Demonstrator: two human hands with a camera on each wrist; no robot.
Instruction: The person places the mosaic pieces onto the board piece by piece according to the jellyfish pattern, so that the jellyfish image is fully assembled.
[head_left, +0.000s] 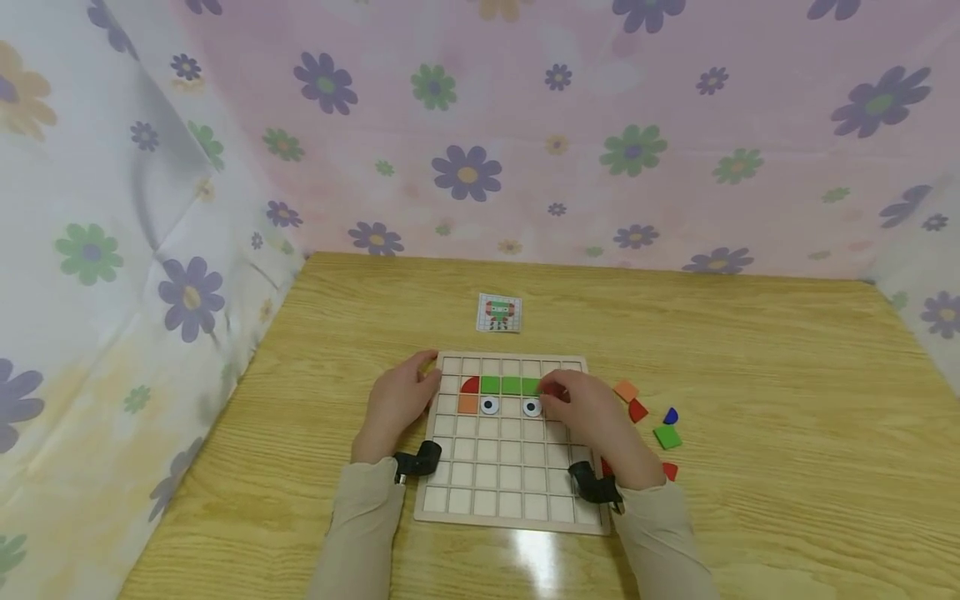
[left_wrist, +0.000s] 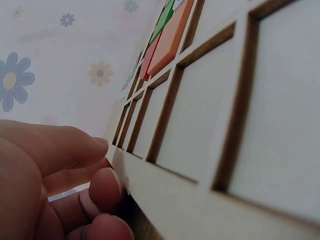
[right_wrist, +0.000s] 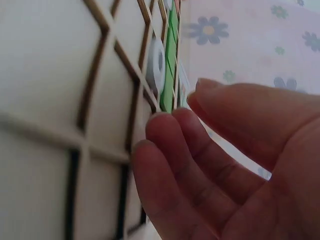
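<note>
The right hand [head_left: 596, 412] is at about one o'clock on the board, with thumb and fingertips close together, the gap narrow. A small red piece [head_left: 553, 388] shows at the fingertips, its outline mostly covered; I cannot tell whether it is pinched or merely touched. Bunching the fingers this way probably suits working within one small cell.

Just beside it, towards nine o'clock, runs a band of flat green square tiles [head_left: 512, 386], ending in a red quarter-round tile [head_left: 470, 385]. Below that, at six o'clock, sits an orange square tile [head_left: 468, 405]; two round white eye discs with black pupils [head_left: 532, 407] share its row. Raised dividers on the pale wooden grid board [head_left: 511, 477] seem meant to stop pieces sliding.

At ten o'clock the left hand [head_left: 395, 406] touches the board's rim with loosely bent fingers, gripping no tile, likely to steady the frame.

Beyond the rim at twelve o'clock lies a small printed card [head_left: 499, 313], where the board does not hide it. Around two to three o'clock, presumably for easy right-hand reach, lie a loose green square [head_left: 667, 437], a blue half-round piece [head_left: 671, 415] and other orange and red pieces [head_left: 626, 391] on the wood-grain table [head_left: 787, 400].
</note>
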